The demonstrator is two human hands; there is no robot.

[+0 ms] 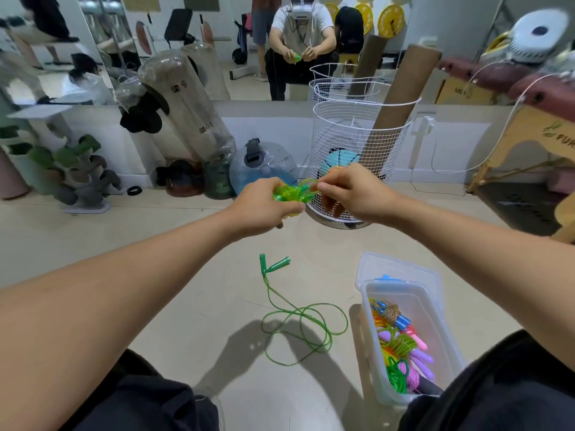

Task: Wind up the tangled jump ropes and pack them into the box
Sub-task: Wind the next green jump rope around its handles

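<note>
With the left hand (264, 209) gripping the green coil (289, 194) in the air and the right hand (348, 194) pinching its loose loop, the end wants tucking tight before it joins the box (367, 337) on the floor (186, 275), beside the loose rope (298, 325).

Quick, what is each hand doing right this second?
Left hand: grips the wound green jump rope bundle.
Right hand: pinches a loop of that same bundle.
</note>
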